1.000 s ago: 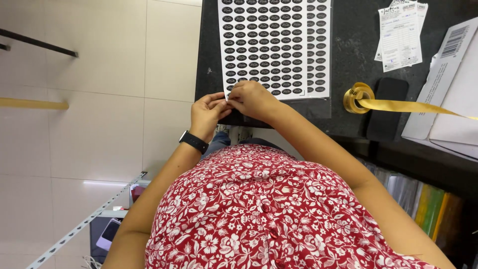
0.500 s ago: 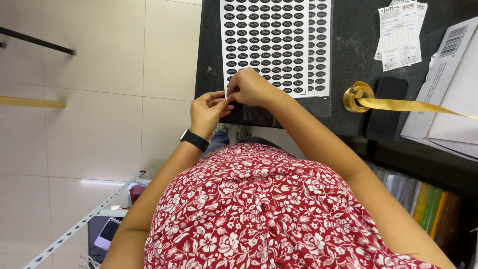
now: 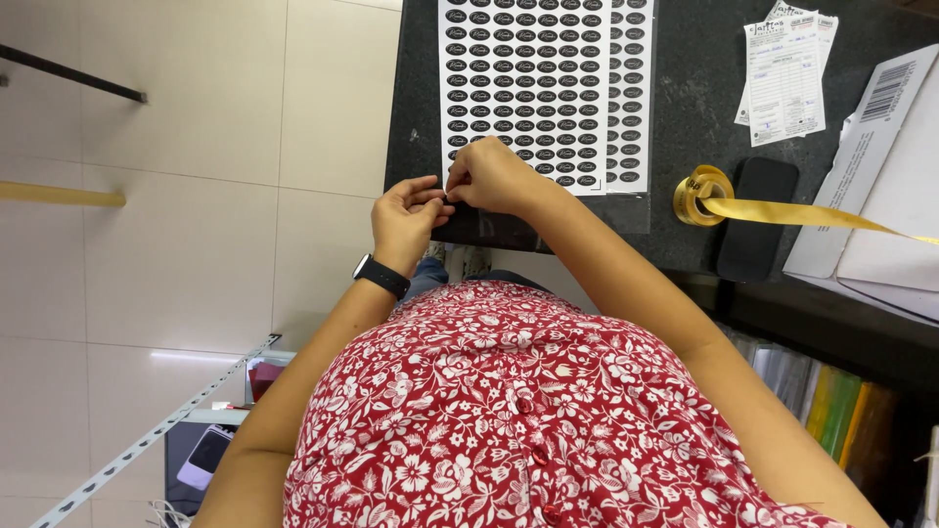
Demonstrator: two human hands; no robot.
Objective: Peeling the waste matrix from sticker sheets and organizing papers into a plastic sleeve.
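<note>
My left hand (image 3: 406,217), with a black watch on its wrist, and my right hand (image 3: 494,174) meet at the near edge of the black counter (image 3: 685,108). Both pinch the left end of a small dark glossy packet (image 3: 489,227) that lies on the counter's edge. What sits between the fingertips is too small to make out. Just beyond the hands lies a white sheet of several rows of black oval stickers (image 3: 528,78). My right hand covers the sheet's near corner.
A roll of gold ribbon (image 3: 700,194) lies to the right, its tail running off right past a black phone-like slab (image 3: 753,217). Paper receipts (image 3: 785,73) and a white carton (image 3: 880,186) sit farther right. Pale floor tiles (image 3: 196,244) fill the left.
Both hands stay pinched together at the packet's end, with only small finger shifts. The view has drifted slightly.
</note>
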